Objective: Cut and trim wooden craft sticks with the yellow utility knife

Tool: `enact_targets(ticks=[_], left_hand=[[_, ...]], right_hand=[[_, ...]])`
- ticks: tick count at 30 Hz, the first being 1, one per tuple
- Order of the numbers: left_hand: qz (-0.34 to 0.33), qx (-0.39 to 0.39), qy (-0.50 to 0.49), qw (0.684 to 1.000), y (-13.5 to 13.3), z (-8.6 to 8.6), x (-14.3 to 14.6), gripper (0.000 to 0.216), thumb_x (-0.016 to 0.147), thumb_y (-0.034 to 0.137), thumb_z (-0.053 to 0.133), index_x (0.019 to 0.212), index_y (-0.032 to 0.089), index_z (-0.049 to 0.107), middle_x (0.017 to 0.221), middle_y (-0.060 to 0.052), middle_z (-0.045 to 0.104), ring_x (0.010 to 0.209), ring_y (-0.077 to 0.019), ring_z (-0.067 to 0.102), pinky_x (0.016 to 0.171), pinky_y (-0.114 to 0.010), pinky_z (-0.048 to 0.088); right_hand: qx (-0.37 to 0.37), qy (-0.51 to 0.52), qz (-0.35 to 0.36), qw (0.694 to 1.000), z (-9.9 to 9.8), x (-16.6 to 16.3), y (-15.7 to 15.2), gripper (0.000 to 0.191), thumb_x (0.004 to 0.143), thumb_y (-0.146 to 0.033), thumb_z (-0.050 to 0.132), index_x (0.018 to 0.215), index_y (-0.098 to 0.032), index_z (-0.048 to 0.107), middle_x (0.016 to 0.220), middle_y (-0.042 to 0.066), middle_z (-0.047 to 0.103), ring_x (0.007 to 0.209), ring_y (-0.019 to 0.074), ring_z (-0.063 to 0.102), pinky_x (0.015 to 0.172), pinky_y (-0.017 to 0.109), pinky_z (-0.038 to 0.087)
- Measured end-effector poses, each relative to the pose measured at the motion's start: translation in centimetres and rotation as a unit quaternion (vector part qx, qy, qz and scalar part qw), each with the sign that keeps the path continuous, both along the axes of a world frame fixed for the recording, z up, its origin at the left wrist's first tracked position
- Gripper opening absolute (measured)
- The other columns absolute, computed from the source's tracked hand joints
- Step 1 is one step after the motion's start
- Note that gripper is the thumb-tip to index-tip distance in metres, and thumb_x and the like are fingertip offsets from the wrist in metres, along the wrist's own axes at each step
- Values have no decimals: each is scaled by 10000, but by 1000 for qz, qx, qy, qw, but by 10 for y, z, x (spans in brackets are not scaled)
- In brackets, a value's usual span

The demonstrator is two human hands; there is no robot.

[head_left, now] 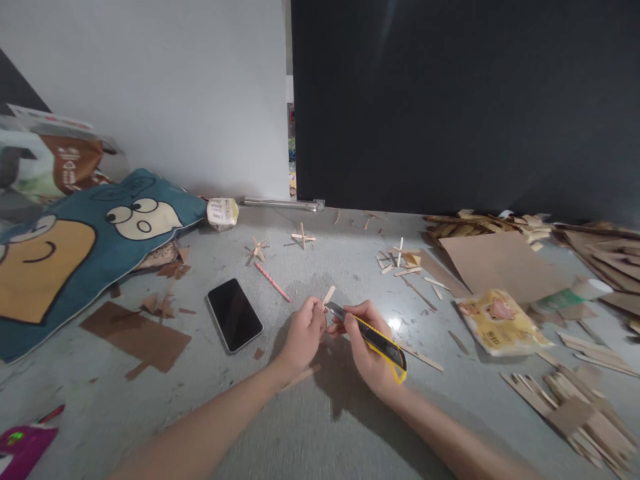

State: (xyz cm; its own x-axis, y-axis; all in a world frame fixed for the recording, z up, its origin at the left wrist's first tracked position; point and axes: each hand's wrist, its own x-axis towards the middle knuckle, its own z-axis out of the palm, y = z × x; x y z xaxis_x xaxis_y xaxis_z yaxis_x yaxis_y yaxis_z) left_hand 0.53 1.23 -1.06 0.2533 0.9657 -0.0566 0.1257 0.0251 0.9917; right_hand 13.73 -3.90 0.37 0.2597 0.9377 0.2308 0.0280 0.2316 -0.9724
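In the middle of the table, my left hand (305, 335) pinches a short pale wooden stick (329, 295), whose upper end sticks out past the fingertips. My right hand (369, 347) is wrapped round a yellow and black utility knife (381, 345). The knife's blade points left and lies at the stick, close to my left fingertips; whether it cuts into the wood cannot be made out. Below my hands lies another flat wooden stick (303, 377), and one more stick (423, 358) rests just right of the knife handle.
A black phone (235, 315) and a pink striped straw (272, 281) lie left. Small stick crosses (303, 237) stand behind. Cardboard pieces (137, 335) and a blue cushion (100, 233) are further left. Rightward are a yellow packet (500, 321), a cardboard sheet (505, 267) and bundled sticks (575, 417).
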Motion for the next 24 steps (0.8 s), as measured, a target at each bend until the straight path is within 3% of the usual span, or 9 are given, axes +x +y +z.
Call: enact_targets(ticks=[10, 24], left_hand=[[-17, -20, -29, 999, 4, -10, 0, 464, 986, 660, 425, 812, 232, 471, 627, 53, 446, 555, -136, 465, 534, -242, 385], [-15, -40, -42, 998, 3, -3, 3, 501, 924, 726, 439, 804, 240, 431, 648, 67, 389, 525, -117, 396, 475, -231, 340]], right_hand=[[-25, 6, -28, 999, -7, -4, -1, 357, 960, -596, 629, 944, -241, 594, 759, 21, 718, 656, 213, 728, 688, 363, 618], [-70, 23, -43, 996, -7, -2, -1, 383, 921, -623, 655, 902, -243, 611, 821, 27, 700, 766, 224, 721, 747, 364, 621]])
